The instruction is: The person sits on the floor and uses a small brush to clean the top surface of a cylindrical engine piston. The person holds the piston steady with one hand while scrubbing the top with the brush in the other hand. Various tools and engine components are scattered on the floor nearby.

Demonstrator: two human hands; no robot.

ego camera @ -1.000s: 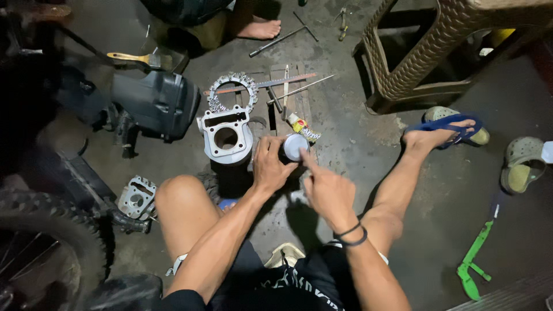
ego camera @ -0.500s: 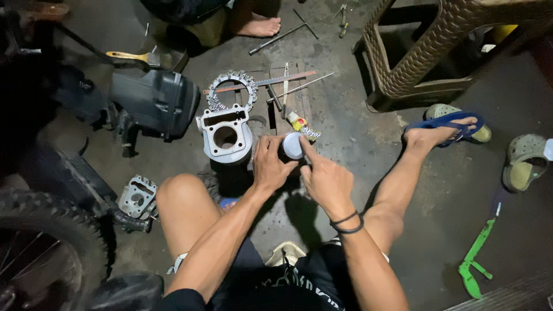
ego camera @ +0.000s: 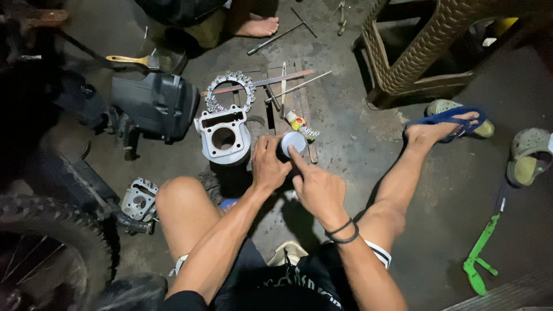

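While the person sits on the concrete floor (ego camera: pixel 357 138) with knees apart, both hands meet over a small round metal piston (ego camera: pixel 294 141) just ahead of the lap. Left hand (ego camera: pixel 268 167) grasps the piston from its left side, fingers curled around the wall. Right hand (ego camera: pixel 318 187) rests beside it, index finger extended and pressing on the flat shiny crown; the other fingers are loosely bent, holding nothing that I can make out. A black band (ego camera: pixel 343 231) sits on the right wrist.

Piston position: at the near end of a wooden board (ego camera: pixel 296 98), touching or just above it (contact hidden by the hands).

Just left of the piston: a grey engine cylinder (ego camera: pixel 223 136), bore facing up. Behind it lies a toothed sprocket (ego camera: pixel 230 91), with a long flat file (ego camera: pixel 271 82) across its right edge. A small yellow-and-red tube (ego camera: pixel 300 125) lies on the board just beyond the piston.

Left side: a black engine cover (ego camera: pixel 152 105), a small grey casting (ego camera: pixel 138 198) near the left knee, a knobby tyre (ego camera: pixel 49 242) at the lower left corner.

Right: own foot in a blue sandal (ego camera: pixel 446 120); a green tool (ego camera: pixel 481 253) lies near the right edge.

Far: a brush (ego camera: pixel 135 60), a T-wrench (ego camera: pixel 279 33), a woven brown stool (ego camera: pixel 420 52), another person's bare foot (ego camera: pixel 259 26).
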